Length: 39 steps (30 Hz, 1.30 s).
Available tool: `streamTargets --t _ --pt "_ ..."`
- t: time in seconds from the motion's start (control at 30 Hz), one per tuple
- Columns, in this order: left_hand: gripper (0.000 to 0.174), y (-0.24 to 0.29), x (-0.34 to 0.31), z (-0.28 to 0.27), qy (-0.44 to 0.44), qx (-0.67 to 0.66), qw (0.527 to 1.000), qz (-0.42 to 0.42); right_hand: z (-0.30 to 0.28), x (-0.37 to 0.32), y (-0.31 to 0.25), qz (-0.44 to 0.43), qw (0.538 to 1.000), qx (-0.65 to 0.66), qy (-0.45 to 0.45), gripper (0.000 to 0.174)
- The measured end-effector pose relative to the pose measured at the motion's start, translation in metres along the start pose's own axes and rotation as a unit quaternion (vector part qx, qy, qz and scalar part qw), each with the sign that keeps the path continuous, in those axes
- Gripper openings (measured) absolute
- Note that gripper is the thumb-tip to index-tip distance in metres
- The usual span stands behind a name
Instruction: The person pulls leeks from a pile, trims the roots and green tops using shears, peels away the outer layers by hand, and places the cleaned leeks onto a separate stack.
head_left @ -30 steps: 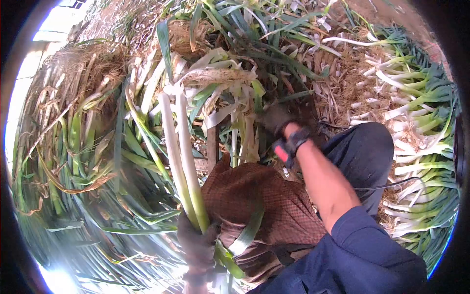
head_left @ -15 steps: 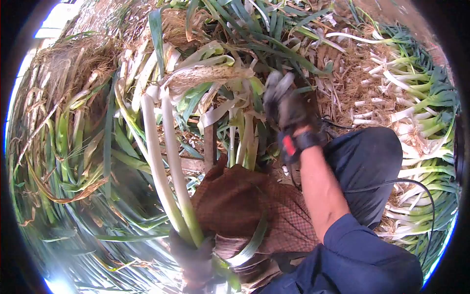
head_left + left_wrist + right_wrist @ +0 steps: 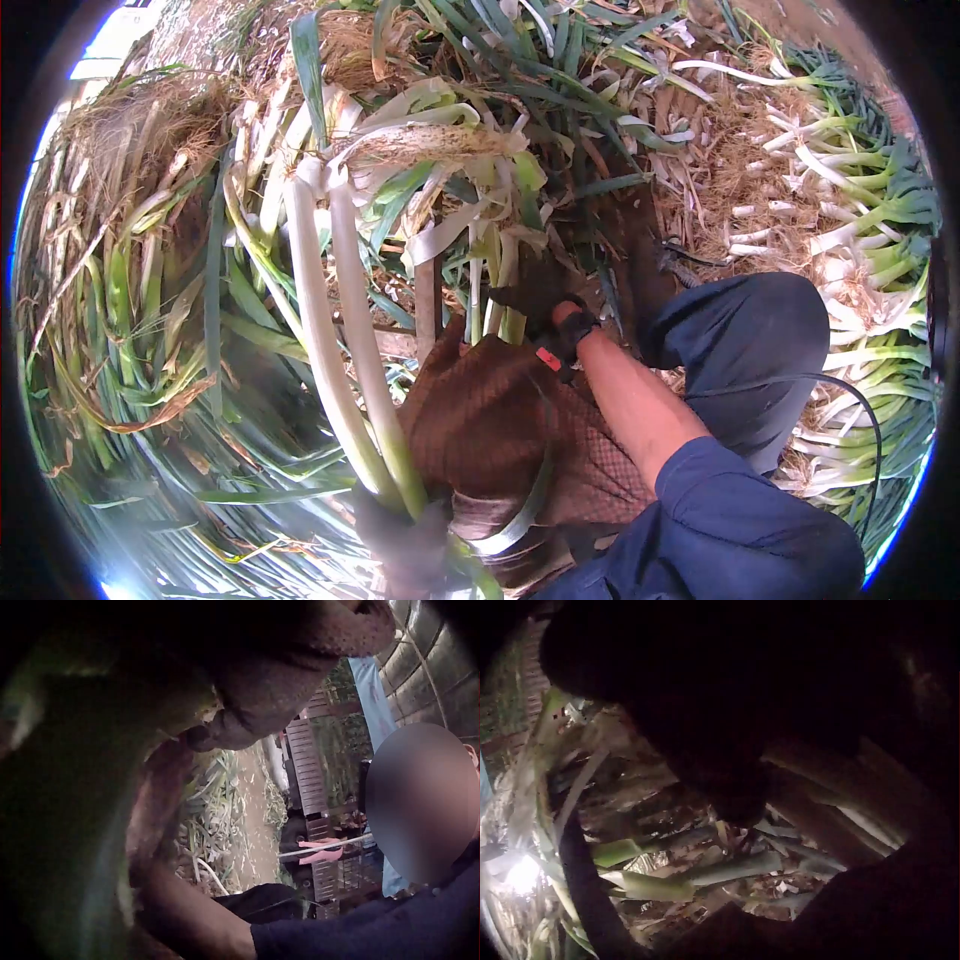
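My gloved left hand point(image 3: 405, 540), low in the head view, grips two long leeks point(image 3: 325, 330) by their green part, with the white ends pointing up. Across their tops lies a pale, speckled peeled layer point(image 3: 430, 145). My dark-gloved right hand point(image 3: 540, 290) is by the drooping leaves and stalks point(image 3: 485, 270) above the brown checked cloth point(image 3: 480, 400); shadow hides how its fingers lie. Dark in the right wrist view, that hand point(image 3: 705, 727) hangs over leek stalks point(image 3: 832, 810). Most of the left wrist view is dark.
Untrimmed leeks point(image 3: 130, 300) are piled at the left. A row of white-stemmed leeks point(image 3: 870, 350) lines the right edge, beside cut roots and scraps point(image 3: 720, 150). A wooden post point(image 3: 428, 300) rises behind the cloth; a black cable point(image 3: 800, 378) crosses my knee point(image 3: 750, 340).
The right hand rose beside the hanging leaves, then came down and left toward the stalks. The two held leeks shifted left, then slightly down, still in the left hand.
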<state>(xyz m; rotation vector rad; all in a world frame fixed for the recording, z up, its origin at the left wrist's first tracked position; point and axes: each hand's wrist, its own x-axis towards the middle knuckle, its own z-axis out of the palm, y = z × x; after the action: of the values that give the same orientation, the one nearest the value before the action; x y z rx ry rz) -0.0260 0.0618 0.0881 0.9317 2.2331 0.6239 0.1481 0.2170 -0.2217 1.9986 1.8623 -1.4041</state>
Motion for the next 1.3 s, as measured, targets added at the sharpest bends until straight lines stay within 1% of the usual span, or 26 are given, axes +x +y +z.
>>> streamTargets --t 0.03,0.07,0.13,0.2,0.23,0.27,0.3,0.33,0.4,0.43,0.47,0.5,0.57,0.63,0.67,0.7,0.77,0.83,0.93,1.03,1.07,1.13,1.23,1.3 --pt "0.067 0.002 -0.001 0.002 0.007 -0.006 1.0 0.012 0.009 0.004 0.001 0.007 0.999 0.03 0.011 0.112" --pt "0.066 0.004 0.0 0.003 0.016 -0.006 1.0 0.009 0.015 0.007 0.006 0.008 0.995 0.1 0.014 0.118" --pt "0.065 0.005 0.002 0.006 0.033 -0.007 0.999 0.003 0.026 0.015 0.01 0.012 0.985 0.172 0.026 0.122" --pt "0.074 -0.005 0.001 0.003 0.02 -0.039 0.999 0.028 0.035 0.026 0.015 0.019 0.983 0.175 0.046 0.119" --pt "0.078 -0.008 0.001 0.002 0.012 -0.055 0.998 0.04 0.024 0.022 0.015 0.022 0.963 0.266 -0.027 0.115" --pt "0.08 -0.008 0.002 0.002 0.011 -0.057 0.998 0.028 0.002 0.012 0.016 0.026 0.93 0.354 -0.1 0.11" --pt "0.081 -0.006 0.002 0.002 0.009 -0.059 0.998 0.014 -0.01 0.006 0.02 0.03 0.883 0.436 -0.171 0.105" --pt "0.082 -0.005 0.002 0.003 0.007 -0.062 0.998 0.001 -0.002 0.003 0.028 0.031 0.87 0.481 -0.105 0.102" --pt "0.083 -0.004 0.002 0.005 0.028 -0.043 0.999 0.012 0.03 -0.003 0.043 0.03 0.829 0.558 0.028 0.097" --pt "0.083 -0.004 0.003 0.006 0.039 -0.033 0.999 0.019 0.035 -0.005 0.046 0.086 0.843 0.525 0.079 0.093" --pt "0.084 -0.004 0.003 0.007 0.041 -0.037 0.998 0.017 0.037 -0.005 0.051 0.11 0.848 0.516 0.056 0.094" --pt "0.084 -0.004 0.003 0.007 0.042 -0.04 0.998 0.016 0.021 -0.014 0.045 0.134 0.851 0.506 0.032 0.094" --pt "0.085 -0.007 0.004 0.008 0.04 -0.051 0.998 0.011 0.017 -0.012 0.043 0.109 0.857 0.503 0.012 0.098" --pt "0.087 -0.012 0.004 0.006 0.033 -0.064 0.997 0.003 0.044 0.007 0.051 0.011 0.856 0.516 0.015 0.105" --pt "0.083 -0.009 0.003 0.005 0.02 -0.055 0.998 0.003 0.066 0.018 0.055 0.014 0.905 0.409 0.114 0.106" --pt "0.079 -0.002 0.002 0.003 0.008 -0.047 0.999 0.004 0.092 0.029 0.059 0.016 0.933 0.292 0.21 0.108" --pt "0.075 0.006 0.001 0.003 -0.001 -0.033 0.999 0.007 0.089 0.032 0.052 0.064 0.954 0.186 0.227 0.108" --pt "0.074 0.011 0.001 0.004 0.006 -0.02 1.0 0.01 0.034 0.017 0.029 0.157 0.96 0.22 0.072 0.107" --pt "0.074 0.003 0.001 0.001 -0.008 -0.016 0.999 0.048 0.029 0.016 0.027 0.137 0.959 0.23 0.089 0.101" --pt "0.076 -0.012 0.002 -0.002 -0.02 -0.082 0.996 0.018 0.029 0.017 0.022 0.112 0.97 0.194 0.093 0.098" --pt "0.076 -0.015 0.002 -0.003 -0.024 -0.081 0.996 0.015 0.026 0.016 0.025 0.104 0.961 0.255 0.034 0.1" --pt "0.076 -0.012 0.004 -0.004 -0.033 -0.081 0.996 0.008 -0.01 -0.002 0.012 0.087 0.921 0.371 -0.081 0.104" --pt "0.075 -0.002 0.002 0.0 -0.027 -0.094 0.995 -0.031 0.026 0.013 0.003 0.02 0.953 0.297 0.047 0.102" --pt "0.074 0.001 0.002 -0.001 -0.03 -0.06 0.998 -0.008 0.029 0.016 0.004 -0.006 0.915 0.392 0.098 0.098"
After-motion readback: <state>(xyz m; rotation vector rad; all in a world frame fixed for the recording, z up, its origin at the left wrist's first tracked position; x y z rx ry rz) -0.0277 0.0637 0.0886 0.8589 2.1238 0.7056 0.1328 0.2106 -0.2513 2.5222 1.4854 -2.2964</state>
